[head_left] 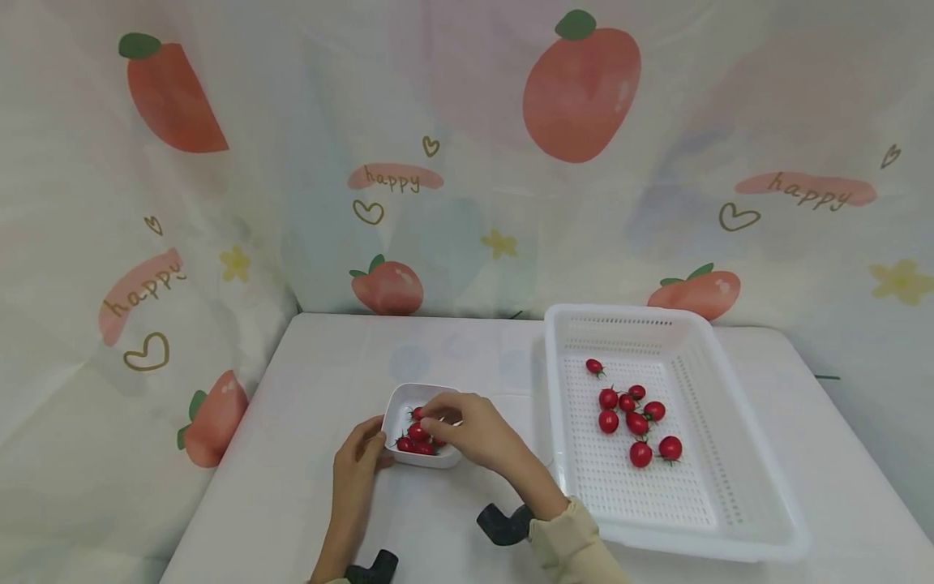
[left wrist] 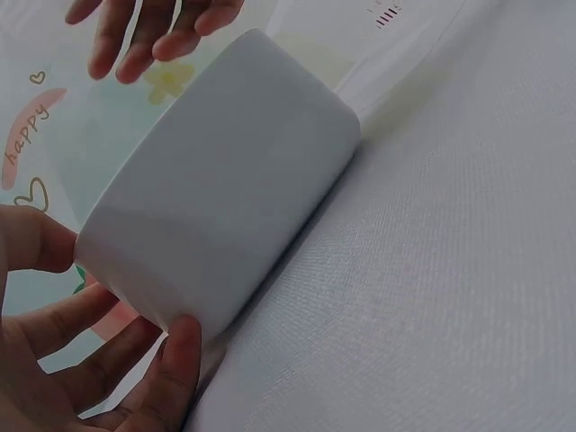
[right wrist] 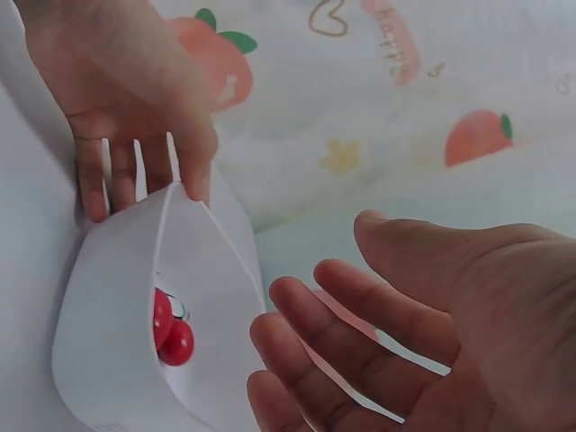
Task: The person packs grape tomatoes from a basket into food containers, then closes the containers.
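A small white square dish [head_left: 422, 461] sits on the table with several red cherry tomatoes [head_left: 417, 433] inside. My left hand [head_left: 357, 464] holds the dish at its left corner. In the left wrist view its thumb is at the rim and its fingers [left wrist: 184, 346] lie against the outer wall. My right hand [head_left: 476, 423] is over the dish's right side. Seen from the right wrist, its fingers [right wrist: 306, 378] are spread and loosely bent, with nothing between them and the thumb. Two tomatoes [right wrist: 178, 342] show inside the dish there; its walls hide the others.
To the right stands a large white perforated basket [head_left: 737, 422] with several more cherry tomatoes [head_left: 637, 423], some with green stems. A white cloth covers the table [head_left: 336, 349]. Behind it hangs a printed curtain [head_left: 467, 97] with peach pictures.
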Tool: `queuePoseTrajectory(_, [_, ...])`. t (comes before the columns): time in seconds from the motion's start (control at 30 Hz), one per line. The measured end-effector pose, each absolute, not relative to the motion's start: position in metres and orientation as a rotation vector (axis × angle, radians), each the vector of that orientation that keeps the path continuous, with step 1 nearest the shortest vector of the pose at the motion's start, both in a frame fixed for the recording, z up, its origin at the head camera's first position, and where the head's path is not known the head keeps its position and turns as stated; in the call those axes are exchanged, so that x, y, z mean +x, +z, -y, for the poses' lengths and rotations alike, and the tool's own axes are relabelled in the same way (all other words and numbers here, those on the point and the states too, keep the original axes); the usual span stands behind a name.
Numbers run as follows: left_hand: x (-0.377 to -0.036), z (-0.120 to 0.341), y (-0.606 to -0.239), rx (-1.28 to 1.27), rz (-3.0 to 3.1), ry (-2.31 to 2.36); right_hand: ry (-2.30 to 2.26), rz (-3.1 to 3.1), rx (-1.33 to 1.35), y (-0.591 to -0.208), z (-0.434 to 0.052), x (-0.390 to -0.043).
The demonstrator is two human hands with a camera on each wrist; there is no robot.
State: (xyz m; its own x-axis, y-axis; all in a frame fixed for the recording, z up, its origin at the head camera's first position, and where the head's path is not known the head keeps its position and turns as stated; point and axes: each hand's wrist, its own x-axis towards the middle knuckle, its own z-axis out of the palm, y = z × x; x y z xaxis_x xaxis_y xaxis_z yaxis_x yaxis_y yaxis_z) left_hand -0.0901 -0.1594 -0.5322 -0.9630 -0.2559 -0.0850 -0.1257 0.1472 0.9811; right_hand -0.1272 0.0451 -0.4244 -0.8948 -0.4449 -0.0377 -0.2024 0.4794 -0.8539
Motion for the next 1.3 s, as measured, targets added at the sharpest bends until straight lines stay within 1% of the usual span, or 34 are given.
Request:
queuePoseTrajectory(0.4, [-0.089, 0.157, -0.532, 0.39, 2.278, -1.938, -1.376, -2.55, -0.487, -0.407, -0.078, -0.123])
queuePoseTrajectory(0.63, [-0.088, 0.156, -0.53, 0.387, 2.293, -1.922, -1.365, -2.59, -0.4, -0.4, -0.102, -0.126])
queuePoseTrajectory(1.3, [-0.089, 0.157, -0.533, 0.374, 2.278, -1.938, -1.308, -2.692, -0.324, -0.397, -0.163, -0.135])
